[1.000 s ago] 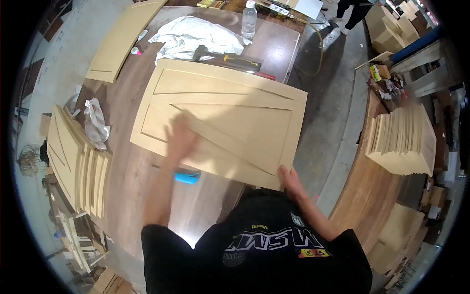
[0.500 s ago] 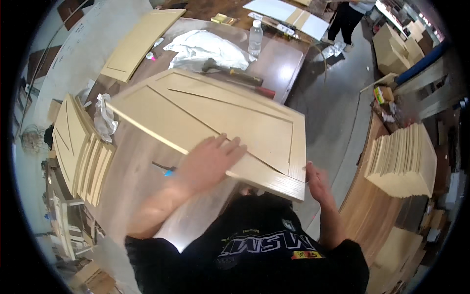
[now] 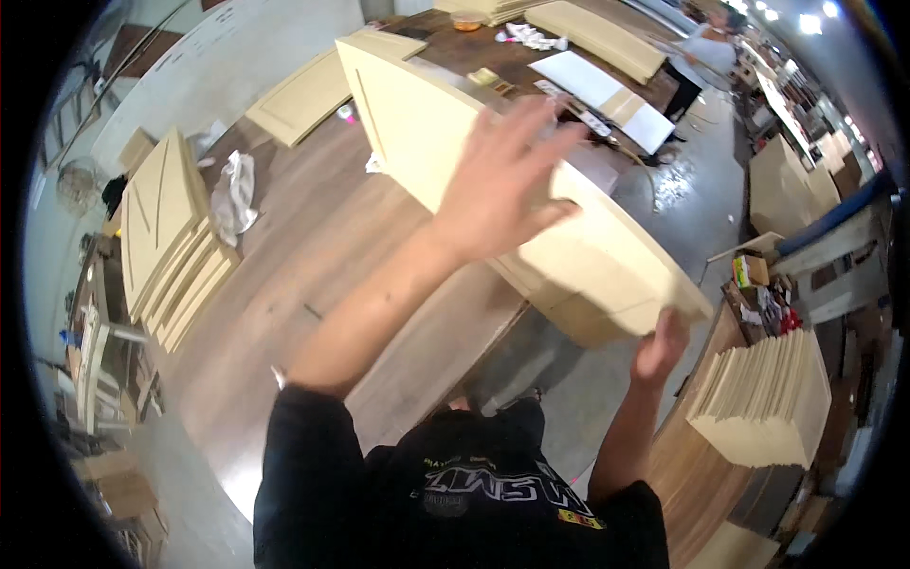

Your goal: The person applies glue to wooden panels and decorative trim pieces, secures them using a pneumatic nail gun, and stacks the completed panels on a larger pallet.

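Observation:
A large cream cabinet door panel (image 3: pixel 403 128) stands tilted up on its long edge, running from the far side of the worktable (image 3: pixel 313 275) toward my right and past the table's near edge. My right hand (image 3: pixel 661 349) grips the panel's near right end, thumb against its upper edge. My left hand (image 3: pixel 498 185) is in front of the panel near its upper long edge, fingers spread. Whether its fingertips touch the panel cannot be made out, as the hand is slightly blurred.
Grooved panels (image 3: pixel 175 237) are stacked at the left beside crumpled white plastic (image 3: pixel 234 199). Another panel (image 3: pixel 299 95) lies at the far side. Many thin boards (image 3: pixel 758 398) stand packed at the right. A white board (image 3: pixel 607 95) lies beyond, and a person (image 3: pixel 711 52) is farther back.
The panel has gone from nearly flat to tilted up on edge. My left hand has risen off its near edge toward its upper edge; my right hand still works at the right end.

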A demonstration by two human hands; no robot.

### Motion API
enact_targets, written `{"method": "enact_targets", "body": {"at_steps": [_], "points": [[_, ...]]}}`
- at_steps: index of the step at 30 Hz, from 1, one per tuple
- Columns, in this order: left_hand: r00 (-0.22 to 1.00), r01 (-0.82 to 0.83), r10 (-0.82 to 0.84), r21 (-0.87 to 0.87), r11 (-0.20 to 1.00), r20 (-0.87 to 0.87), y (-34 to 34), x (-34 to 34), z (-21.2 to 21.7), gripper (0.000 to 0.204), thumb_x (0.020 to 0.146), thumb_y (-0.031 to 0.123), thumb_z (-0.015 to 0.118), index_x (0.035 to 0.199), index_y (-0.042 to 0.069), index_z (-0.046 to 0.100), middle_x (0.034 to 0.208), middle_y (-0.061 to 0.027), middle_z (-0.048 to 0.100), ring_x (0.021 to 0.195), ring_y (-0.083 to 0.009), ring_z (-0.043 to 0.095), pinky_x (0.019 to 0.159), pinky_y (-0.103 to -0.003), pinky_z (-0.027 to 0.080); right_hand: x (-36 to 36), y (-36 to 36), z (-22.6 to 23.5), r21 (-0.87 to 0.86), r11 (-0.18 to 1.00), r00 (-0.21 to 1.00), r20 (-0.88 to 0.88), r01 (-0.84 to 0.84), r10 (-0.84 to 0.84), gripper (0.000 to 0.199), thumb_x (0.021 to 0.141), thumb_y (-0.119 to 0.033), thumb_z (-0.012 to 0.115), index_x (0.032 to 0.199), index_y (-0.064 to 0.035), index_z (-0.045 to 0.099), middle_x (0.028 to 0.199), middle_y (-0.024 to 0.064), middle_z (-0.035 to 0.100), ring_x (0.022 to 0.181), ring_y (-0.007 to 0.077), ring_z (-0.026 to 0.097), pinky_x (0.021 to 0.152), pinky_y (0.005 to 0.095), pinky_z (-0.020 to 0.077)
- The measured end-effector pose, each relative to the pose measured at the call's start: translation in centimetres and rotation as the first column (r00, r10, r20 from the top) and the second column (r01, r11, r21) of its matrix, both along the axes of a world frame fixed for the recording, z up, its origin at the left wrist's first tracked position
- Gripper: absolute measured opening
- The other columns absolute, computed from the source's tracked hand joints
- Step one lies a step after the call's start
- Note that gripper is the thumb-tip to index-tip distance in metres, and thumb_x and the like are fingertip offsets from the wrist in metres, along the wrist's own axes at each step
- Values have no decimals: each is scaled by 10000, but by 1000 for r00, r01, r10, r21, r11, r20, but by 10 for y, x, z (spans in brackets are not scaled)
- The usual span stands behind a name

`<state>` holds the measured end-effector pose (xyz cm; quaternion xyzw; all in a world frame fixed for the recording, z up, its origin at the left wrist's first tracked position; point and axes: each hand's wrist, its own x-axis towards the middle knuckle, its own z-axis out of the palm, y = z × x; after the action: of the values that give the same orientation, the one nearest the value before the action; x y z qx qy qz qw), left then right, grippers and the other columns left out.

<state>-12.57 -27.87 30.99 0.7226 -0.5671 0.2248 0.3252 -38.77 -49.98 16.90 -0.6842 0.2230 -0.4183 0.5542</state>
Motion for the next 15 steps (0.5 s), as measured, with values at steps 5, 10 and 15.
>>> {"method": "enact_targets", "body": {"at_steps": [5, 10, 15], "points": [[751, -412, 397, 95, 906, -528, 47, -64, -155, 745, 890, 265, 743, 1514, 29, 412, 1565, -267, 360, 1425, -442, 389, 1178, -503, 342, 46, -25, 35, 246, 940, 947, 273, -238, 168, 321, 1048, -224, 593, 1231, 37, 627, 1204, 58, 676, 1095, 149, 614, 972, 323, 458], [510, -226, 377, 303, 926, -773, 74, -162, -256, 730, 963, 359, 661, 1523, -15, 380, 1573, -307, 329, 1456, -463, 337, 1196, -478, 314, 61, 21, 79, 334, 922, 977, 145, -197, 157, 377, 1053, -246, 588, 1279, 55, 605, 1199, 85, 675, 1081, 156, 622, 962, 323, 467], [236, -450, 264, 136, 883, -935, 79, -212, -272, 764, 1029, 334, 547, 1569, -73, 192, 1550, -316, 367, 1423, -431, 399, 1179, -475, 321, 57, 58, 88, 438, 858, 954, -9, -266, 300, 424, 1034, -248, 616, 1316, 66, 581, 1199, 110, 666, 1055, 164, 637, 863, 298, 528]]}}
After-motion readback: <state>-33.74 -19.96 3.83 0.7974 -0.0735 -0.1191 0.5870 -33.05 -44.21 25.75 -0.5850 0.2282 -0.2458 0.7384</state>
